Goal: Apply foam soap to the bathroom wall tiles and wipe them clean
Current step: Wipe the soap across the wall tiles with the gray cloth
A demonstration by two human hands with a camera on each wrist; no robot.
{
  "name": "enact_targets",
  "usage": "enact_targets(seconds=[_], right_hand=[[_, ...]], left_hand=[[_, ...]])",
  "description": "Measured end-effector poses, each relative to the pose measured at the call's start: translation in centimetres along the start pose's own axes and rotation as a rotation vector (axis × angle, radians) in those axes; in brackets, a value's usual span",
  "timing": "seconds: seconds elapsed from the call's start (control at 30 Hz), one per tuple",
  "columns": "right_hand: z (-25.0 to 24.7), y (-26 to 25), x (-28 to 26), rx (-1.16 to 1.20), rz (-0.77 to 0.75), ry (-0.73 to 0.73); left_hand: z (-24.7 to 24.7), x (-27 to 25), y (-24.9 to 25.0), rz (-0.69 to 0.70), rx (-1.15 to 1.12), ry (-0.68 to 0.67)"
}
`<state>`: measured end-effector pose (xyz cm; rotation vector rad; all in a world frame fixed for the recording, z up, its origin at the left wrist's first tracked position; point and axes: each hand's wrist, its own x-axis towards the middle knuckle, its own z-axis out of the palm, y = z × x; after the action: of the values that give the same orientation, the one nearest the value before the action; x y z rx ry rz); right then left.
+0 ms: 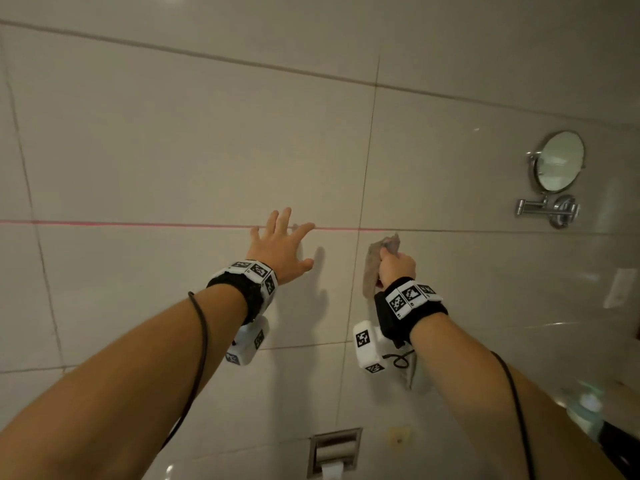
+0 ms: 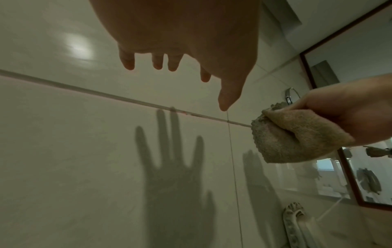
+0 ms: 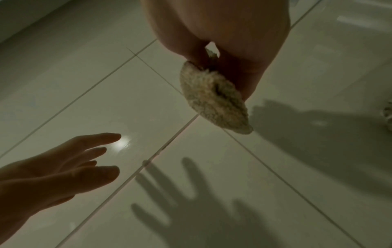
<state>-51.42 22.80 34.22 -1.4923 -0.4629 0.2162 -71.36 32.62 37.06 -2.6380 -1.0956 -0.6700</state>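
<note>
Left hand (image 1: 282, 245): raised toward the wall tiles (image 1: 173, 150), fingers (image 2: 127, 62) straight and spread, holding nothing. Its shadow falls on the tile below it, with a gap between hand and shadow in both wrist views; whether the fingertips touch the tile cannot be told.

Right hand (image 1: 396, 266): just right of the left hand, fingers curled round a bunched beige cloth (image 1: 375, 263). In the right wrist view the cloth (image 3: 214, 99) sticks out past the thumb and fingertips as a folded wad with a rough terry surface. In the left wrist view the wad (image 2: 295, 135) sits at the horizontal grout line, beside its crossing with a vertical joint. Contact between cloth and tile cannot be confirmed.

Wall: large glossy off-white tiles, thin grout lines. A red line (image 1: 138, 223) runs along the horizontal joint at the height of the left fingertips. No foam can be made out on the tiles.

Surroundings: round chrome mirror (image 1: 559, 161) on a swing arm, far right on the wall. Recessed metal paper holder (image 1: 334, 452) low on the wall, below and between the hands. Wood-framed wall mirror (image 2: 360, 167) at the right edge of the left wrist view. Both wrists carry black bands with printed marker tags and white camera housings.
</note>
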Motion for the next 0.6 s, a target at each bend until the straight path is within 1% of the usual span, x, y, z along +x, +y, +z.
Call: enact_targets(seconds=[0.07,0.2,0.3,0.4,0.47,0.53,0.6], right_hand=[[-1.4,0.1,2.5,0.002,-0.054,0.013],[-3.2,-0.3,5.9,0.047,-0.199,0.133],[-3.6,-0.8,8.0,0.076,-0.305,0.199],[-3.2,-0.5,9.8,0.097,-0.395,0.203],[-2.5,0.2,10.8,0.077,-0.440,0.178],[-1.5,1.2,11.7,0.020,-0.497,0.148],[-0.4,2.5,12.8,-0.058,-0.590,0.136]], left_hand=[[0.1,1.7,2.0,-0.004,0.030,0.004],[0.3,4.6,4.8,-0.013,0.091,0.023],[0.4,6.4,6.1,-0.014,0.122,0.019],[0.2,8.1,6.8,-0.029,0.145,0.007],[0.3,9.3,6.7,-0.055,0.153,0.004],[0.8,10.3,6.3,-0.084,0.155,0.013],[1.5,10.9,6.0,-0.094,0.169,0.014]])
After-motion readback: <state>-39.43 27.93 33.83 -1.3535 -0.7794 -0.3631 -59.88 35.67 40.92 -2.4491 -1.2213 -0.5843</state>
